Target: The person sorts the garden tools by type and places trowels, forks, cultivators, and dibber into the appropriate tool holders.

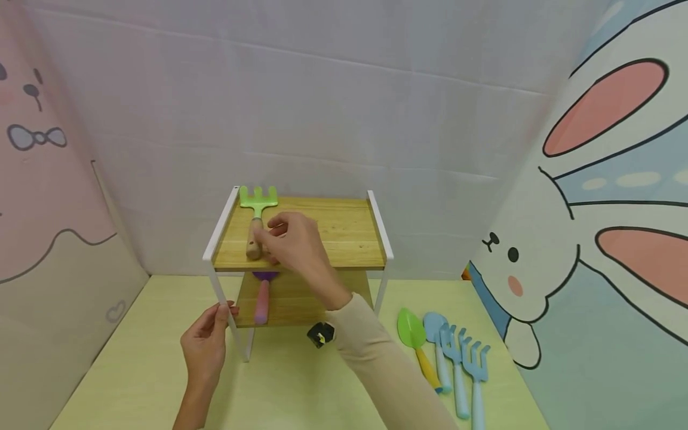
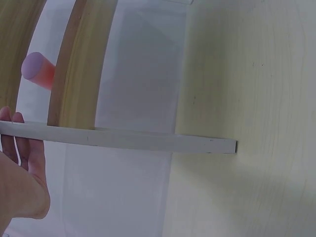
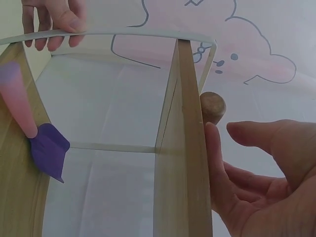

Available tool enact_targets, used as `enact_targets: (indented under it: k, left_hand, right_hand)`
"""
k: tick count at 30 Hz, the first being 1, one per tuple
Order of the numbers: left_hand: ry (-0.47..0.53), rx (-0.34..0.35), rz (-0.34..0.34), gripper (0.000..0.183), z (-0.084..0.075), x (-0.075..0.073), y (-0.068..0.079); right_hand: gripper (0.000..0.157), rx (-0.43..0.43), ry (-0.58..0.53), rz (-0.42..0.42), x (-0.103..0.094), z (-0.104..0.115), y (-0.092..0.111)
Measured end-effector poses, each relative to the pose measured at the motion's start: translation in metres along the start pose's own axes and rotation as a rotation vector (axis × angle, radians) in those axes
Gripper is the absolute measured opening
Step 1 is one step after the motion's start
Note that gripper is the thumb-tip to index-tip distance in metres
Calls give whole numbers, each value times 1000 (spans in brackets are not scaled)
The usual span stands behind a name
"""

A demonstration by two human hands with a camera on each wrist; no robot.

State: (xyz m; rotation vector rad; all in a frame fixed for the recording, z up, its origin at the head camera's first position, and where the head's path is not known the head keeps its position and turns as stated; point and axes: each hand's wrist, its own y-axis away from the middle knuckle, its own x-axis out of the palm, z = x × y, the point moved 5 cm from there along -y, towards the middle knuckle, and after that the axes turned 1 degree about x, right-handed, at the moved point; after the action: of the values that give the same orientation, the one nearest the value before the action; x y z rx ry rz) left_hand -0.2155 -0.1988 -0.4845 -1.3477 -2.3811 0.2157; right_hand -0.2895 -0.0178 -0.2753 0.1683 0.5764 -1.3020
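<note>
On the upper shelf (image 1: 344,233) lies a green three-pronged, wooden-handled fork (image 1: 257,213).

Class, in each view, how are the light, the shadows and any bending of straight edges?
Head view: soft, fairly even light, faint shadow on the table under the shelf unit; left wrist view: greyer, shelf board bowed, soft shadows on the table; right wrist view: muted, white leg curved.
</note>
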Motion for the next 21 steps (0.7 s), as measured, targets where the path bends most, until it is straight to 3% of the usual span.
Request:
enact_targets:
  k: [10, 16, 21]
  left_hand:
    - [1, 14, 2, 22, -1, 1, 0]
    - [11, 10, 3, 21, -1, 1, 1]
    - [24, 18, 8, 20, 0, 0, 0]
  right_hand:
    - [30, -73, -70, -10, -8, -9, 11]
    - [26, -169, -26, -44, -15, -10, 21]
    - [25, -197, -52, -64, -17, -12, 29]
